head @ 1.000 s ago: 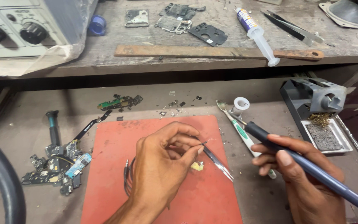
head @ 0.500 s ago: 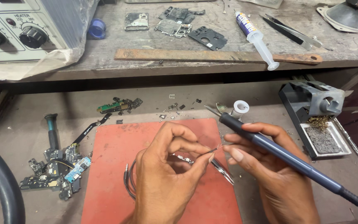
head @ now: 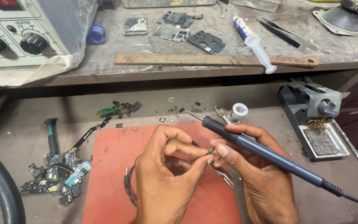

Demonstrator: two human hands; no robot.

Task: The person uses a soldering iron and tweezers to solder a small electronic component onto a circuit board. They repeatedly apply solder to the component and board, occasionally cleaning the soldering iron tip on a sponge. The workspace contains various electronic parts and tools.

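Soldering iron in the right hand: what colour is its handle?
Dark blue-grey, with a black collar near the tip; the soldering iron shows best in the head view, held by the right hand.

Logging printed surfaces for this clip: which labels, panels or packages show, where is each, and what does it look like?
Syringe: upper shelf, right of centre, lying slanted; clear barrel with a white, blue and orange label.
Heater station: upper left, under clear plastic; off-white panel with printed markings, two black knobs, a red switch.
No screens or signs.

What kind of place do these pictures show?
Most likely an electronics repair bench, probably for phones. The right hand holds a soldering iron, small circuit boards lie in a heap, and a soldering iron stand holds brass cleaning wool.
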